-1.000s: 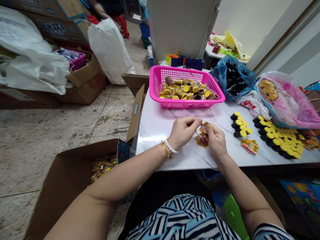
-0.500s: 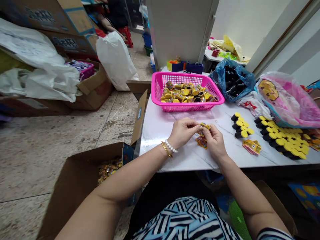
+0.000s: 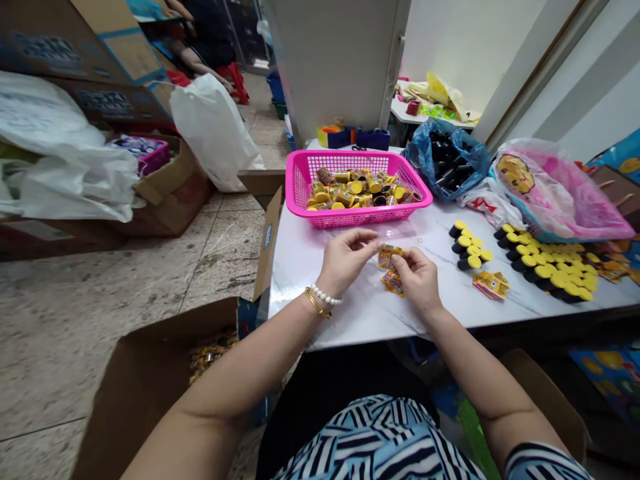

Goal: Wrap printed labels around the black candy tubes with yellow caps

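Over the white marbled table (image 3: 340, 327), my left hand (image 3: 347, 263) and my right hand (image 3: 419, 277) pinch a small yellow printed wrapper (image 3: 388, 256) between them. My left fingertips are at its upper left edge, and my right thumb presses on its right side. Directly below lie a few similar orange-yellow wrappers (image 3: 394, 284) on the tabletop. To the right is a stack of yellow printed wrappers (image 3: 491, 285), beside a small group of black tubs with yellow lids (image 3: 469, 248). A larger block of the same tubs (image 3: 553, 267) stands farther right.
Behind my hands, a pink basket (image 3: 357, 219) holds many wrapped tubs. A blue bag (image 3: 440, 160) of black pieces and a plastic-lined basket (image 3: 575, 200) stand right of it. On the floor at left, an open carton (image 3: 145, 373) contains wrapped items. Someone sits in the background.
The yellow wrapper now faces up flat between my fingers, where before it was mostly covered by them. My hands are slightly farther apart. The whole view has shifted a little.
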Tool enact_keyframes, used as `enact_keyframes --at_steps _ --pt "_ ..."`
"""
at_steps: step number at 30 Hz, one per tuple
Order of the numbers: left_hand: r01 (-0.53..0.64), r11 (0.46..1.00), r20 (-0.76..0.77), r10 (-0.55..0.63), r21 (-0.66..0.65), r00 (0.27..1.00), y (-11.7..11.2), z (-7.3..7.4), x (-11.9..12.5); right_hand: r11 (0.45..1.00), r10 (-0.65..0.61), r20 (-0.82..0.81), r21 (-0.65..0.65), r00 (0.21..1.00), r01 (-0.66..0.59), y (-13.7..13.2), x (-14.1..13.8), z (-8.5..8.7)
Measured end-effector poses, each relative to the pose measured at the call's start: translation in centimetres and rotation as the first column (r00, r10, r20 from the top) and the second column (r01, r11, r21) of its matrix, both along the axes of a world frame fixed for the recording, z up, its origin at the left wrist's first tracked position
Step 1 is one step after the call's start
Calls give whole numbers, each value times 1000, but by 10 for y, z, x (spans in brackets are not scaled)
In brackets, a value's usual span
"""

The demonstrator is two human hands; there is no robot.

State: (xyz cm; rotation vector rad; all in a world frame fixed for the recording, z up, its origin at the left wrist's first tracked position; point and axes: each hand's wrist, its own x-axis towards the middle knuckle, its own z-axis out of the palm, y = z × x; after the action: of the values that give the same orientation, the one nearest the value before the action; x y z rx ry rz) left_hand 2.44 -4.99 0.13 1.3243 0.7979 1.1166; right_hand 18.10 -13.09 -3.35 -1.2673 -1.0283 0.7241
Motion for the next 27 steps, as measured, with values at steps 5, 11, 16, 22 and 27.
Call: enact_keyframes --at_steps 5,11,16,22,27 --pt "-70 990 53 64 126 997 -4 5 0 999 29 -209 -38 977 -38 2 8 0" --pt "-69 901 -62 105 429 992 -21 7 0 1000 10 -193 -28 981 -15 2 7 -2" --pt "-52 888 -127 123 458 984 -22 7 -2 1000 -3 -113 -12 994 2 1 6 -1" --pt "85 959 -242 -18 271 970 -16 5 -1 989 -99 282 136 954 62 -2 2 1" --pt "136 990 -126 -140 -40 982 -10 11 -1 953 -223 539 294 812 67 -5 1 4"
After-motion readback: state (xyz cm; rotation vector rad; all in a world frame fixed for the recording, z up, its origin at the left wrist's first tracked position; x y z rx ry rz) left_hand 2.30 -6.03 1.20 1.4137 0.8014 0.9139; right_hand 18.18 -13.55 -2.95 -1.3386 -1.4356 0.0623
